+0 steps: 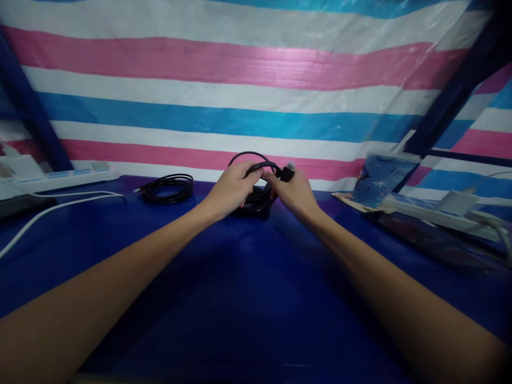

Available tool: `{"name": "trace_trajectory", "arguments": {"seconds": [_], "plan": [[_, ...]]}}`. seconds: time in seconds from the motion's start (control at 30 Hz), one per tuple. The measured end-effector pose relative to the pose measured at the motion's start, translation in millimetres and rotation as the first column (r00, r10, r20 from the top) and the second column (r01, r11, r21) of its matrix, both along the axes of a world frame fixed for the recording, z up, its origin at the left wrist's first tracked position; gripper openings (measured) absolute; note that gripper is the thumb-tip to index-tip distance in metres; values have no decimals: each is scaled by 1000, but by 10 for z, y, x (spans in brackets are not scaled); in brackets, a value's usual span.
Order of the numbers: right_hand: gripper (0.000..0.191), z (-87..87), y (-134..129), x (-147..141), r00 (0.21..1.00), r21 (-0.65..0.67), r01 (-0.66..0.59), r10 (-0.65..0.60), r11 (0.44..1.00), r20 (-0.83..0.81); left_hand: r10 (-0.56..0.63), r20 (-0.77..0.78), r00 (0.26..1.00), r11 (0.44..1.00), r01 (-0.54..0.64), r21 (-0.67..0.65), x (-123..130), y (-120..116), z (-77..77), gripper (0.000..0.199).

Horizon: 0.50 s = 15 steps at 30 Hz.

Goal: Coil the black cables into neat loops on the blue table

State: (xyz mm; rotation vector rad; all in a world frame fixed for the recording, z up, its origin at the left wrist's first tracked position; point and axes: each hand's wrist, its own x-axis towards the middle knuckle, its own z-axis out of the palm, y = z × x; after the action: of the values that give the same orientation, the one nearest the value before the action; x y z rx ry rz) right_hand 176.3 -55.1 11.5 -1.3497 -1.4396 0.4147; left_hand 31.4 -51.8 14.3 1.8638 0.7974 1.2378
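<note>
Both hands meet over a black cable (256,201) near the back of the blue table. My left hand (232,186) is closed on a loop of it, fingers curled round the strand. My right hand (295,193) pinches the cable close to its end, where a black plug (287,172) with a metal tip sticks up above the thumb. One thin loop rises behind the hands, and more coils lie under them. The fingertips partly hide the strands. Left of my left hand, a second coiled black cable (168,189) rests on the table, apart from it.
A power strip (80,178) with a charger and white cords lies at left, beside a dark flat object (24,207). At right are a blue patterned pouch (378,178), another power strip (440,213) and a dark phone-like slab (424,240). A striped sheet (240,64) hangs behind the table.
</note>
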Motion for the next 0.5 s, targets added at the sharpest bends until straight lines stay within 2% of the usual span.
{"name": "trace_trajectory", "arguments": {"seconds": [0.1, 0.13, 0.2, 0.27, 0.33, 0.43, 0.5], "plan": [[29, 76, -54, 23, 960, 101, 198, -214, 975, 183, 33, -57, 998, 994, -27, 102, 7, 8, -44, 18], [30, 90, -55, 27, 945, 120, 227, -249, 966, 213, 66, -72, 995, 991, -57, 121, 2, 24, -60, 18], [31, 97, -27, 39, 964, 90, 193, -206, 977, 169, 164, -118, 979, 978, -145, 152, -19, 60, -83, 18], [27, 81, 31, 61, 993, 28, 115, -116, 993, 29, 287, -158, 945, 948, -255, 192, -45, 89, -97, 19], [22, 63, 92, 92, 992, 3, 70, -69, 998, -101, 356, -167, 919, 925, -322, 201, -67, 108, -106, 25], [22, 64, 136, 143, 969, 11, 63, -58, 998, -241, 347, -96, 933, 933, -333, 140, -71, 132, -123, 47], [21, 73, 136, 173, 955, -4, 52, -51, 999, -293, 292, -7, 956, 956, -292, -9, -55, 147, -134, 58]]}}
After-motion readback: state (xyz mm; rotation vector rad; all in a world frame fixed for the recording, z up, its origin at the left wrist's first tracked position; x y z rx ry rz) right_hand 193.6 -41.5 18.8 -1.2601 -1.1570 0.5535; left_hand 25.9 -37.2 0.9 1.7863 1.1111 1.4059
